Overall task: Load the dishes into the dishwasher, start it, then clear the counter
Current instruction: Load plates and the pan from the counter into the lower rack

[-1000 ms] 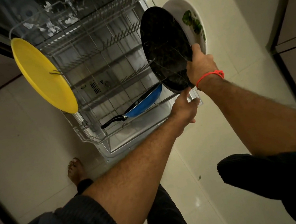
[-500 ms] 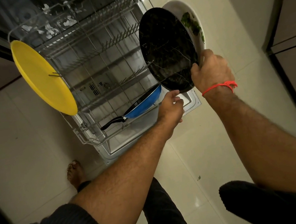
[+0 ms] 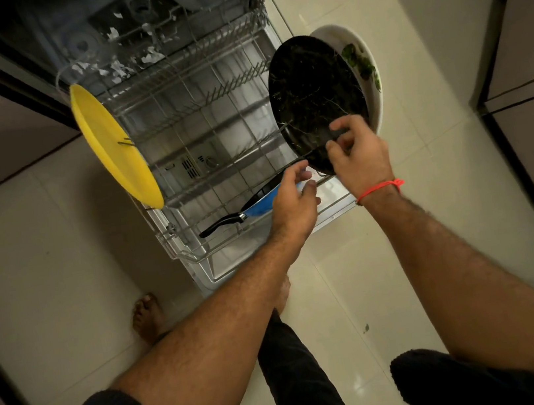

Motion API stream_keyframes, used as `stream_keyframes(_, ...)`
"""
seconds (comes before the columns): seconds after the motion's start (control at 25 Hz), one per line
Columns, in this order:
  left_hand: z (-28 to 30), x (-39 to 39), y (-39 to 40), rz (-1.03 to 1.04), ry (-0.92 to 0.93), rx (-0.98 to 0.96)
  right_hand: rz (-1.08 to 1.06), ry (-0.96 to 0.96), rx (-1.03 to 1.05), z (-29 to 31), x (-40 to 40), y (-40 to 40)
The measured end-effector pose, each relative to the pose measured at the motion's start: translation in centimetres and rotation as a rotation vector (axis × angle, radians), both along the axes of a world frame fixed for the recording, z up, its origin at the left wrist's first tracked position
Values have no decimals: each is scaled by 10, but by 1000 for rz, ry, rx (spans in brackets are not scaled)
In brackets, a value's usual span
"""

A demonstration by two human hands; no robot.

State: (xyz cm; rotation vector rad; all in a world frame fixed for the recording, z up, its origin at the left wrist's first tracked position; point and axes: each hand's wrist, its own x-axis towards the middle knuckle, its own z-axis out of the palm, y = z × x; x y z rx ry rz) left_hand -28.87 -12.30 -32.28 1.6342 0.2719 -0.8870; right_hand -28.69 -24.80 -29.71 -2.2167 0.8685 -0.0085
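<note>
The dishwasher's lower rack is pulled out over the open door. A black plate stands on edge at the rack's right side. Behind it stands a white plate with green food bits. My right hand pinches the black plate's lower rim, thumb on its face. My left hand hovers just left of it with fingers loosely curled, holding nothing. It hangs over a blue pan with a black handle that lies in the rack's front. A yellow plate stands on edge at the rack's left.
The upper rack and dark tub sit behind. Pale floor tiles surround the dishwasher door. Dark cabinets line the right side and the left. My bare foot stands left of the door.
My right hand slid down from the plates' right edge to the black plate's lower rim. My left hand moved up and left, over the blue pan.
</note>
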Motion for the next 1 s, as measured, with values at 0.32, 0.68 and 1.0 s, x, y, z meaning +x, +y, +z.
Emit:
stream_keyframes(0.32, 105, 50, 148, 109, -280, -10, 138, -148, 208, 106, 29, 147)
stream_keyframes(0.68, 290, 107, 432, 303, -542, 88, 308, -315, 465, 288, 104, 406)
stream_keyframes(1.0, 375, 158, 622, 564, -736, 199, 558, -403, 472, 399, 174, 573)
